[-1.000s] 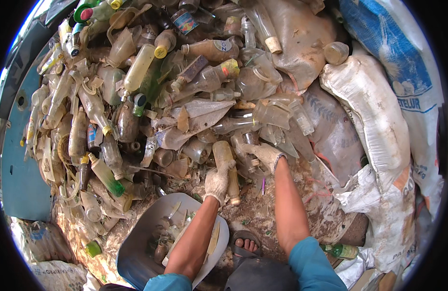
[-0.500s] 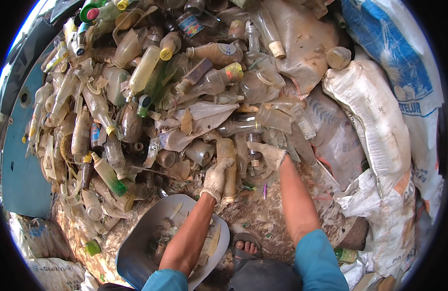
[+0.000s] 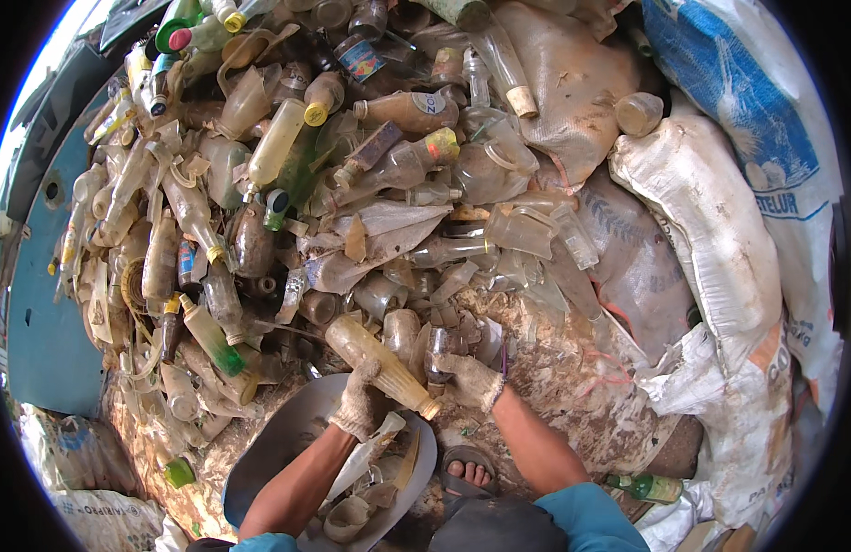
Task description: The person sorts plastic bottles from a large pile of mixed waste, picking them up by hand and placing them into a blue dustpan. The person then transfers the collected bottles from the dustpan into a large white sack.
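Nearest, broken glass [image 3: 346,519] lies in a grey tub [image 3: 271,453], mostly toward its right edge. At the tub's far edge, the gloved left hand [image 3: 357,401] is closed round a yellowish bottle [image 3: 386,366], tilted neck-down toward the right hand [image 3: 471,379]. That hand, apart from the left, appears clasped on a small dark bottle [image 3: 437,346]. The step in hand looks like handling single bottles; the next move calls for steady grips, clear of jagged edges. Beyond rises the bottle heap [image 3: 250,241].

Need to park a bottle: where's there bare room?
Mostly bare ground lies between the right forearm, white sacks and green bottle; a narrower strip lies left of the basin. Crowded: the bottle pile.
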A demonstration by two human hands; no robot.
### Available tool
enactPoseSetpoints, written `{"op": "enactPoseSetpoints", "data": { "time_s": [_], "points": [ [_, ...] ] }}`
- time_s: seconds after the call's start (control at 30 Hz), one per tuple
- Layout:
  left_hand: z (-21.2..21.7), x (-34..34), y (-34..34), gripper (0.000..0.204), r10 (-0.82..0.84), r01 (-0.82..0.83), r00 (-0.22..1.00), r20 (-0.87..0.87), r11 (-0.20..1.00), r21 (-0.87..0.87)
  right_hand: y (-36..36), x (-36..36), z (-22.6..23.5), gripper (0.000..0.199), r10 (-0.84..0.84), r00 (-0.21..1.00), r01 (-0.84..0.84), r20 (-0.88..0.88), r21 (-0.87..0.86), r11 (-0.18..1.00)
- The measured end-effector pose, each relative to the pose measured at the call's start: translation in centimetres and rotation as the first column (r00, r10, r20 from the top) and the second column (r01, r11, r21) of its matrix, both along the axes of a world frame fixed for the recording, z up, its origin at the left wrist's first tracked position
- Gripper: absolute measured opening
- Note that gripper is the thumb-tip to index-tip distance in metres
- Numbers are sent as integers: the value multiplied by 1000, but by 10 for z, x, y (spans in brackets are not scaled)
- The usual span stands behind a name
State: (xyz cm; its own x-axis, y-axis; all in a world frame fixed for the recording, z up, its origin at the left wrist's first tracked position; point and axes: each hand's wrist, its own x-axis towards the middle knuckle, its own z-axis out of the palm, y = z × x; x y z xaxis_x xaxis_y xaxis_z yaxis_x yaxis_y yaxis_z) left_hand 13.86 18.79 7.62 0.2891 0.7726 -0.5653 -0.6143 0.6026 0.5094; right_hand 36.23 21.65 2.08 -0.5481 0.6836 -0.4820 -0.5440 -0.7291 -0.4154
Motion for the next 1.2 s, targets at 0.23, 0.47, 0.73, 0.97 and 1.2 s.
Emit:
{"op": "enactPoseSetpoints", "data": {
  "time_s": [0.23,0.47,0.73,0.97,1.2],
  "points": [
    [71,-92,-70,58,-245,216,914,-325,969,-122,-66,-57,26,35,378,923,-376,-67,47,926],
    [116,-149,-118,59,-803,593,22,-595,489,-639,-90,-128,135,76,497,232,-950,836,304,-67],
    [192,-113,-82,66,-195,577,-738,-646,313,-754,-77,-90,137,85,402,338,-805,851,483,-346],
    [165,41,112,57,561,964,-163,-811,265,-11,83,125,160,71,-694,-494,-535,524,446,717],
    [103,143,228,40,694,789,-596,-404,600,-133,122,180,139,84,-443,-473,-453,762,221,864]
  ]
}}
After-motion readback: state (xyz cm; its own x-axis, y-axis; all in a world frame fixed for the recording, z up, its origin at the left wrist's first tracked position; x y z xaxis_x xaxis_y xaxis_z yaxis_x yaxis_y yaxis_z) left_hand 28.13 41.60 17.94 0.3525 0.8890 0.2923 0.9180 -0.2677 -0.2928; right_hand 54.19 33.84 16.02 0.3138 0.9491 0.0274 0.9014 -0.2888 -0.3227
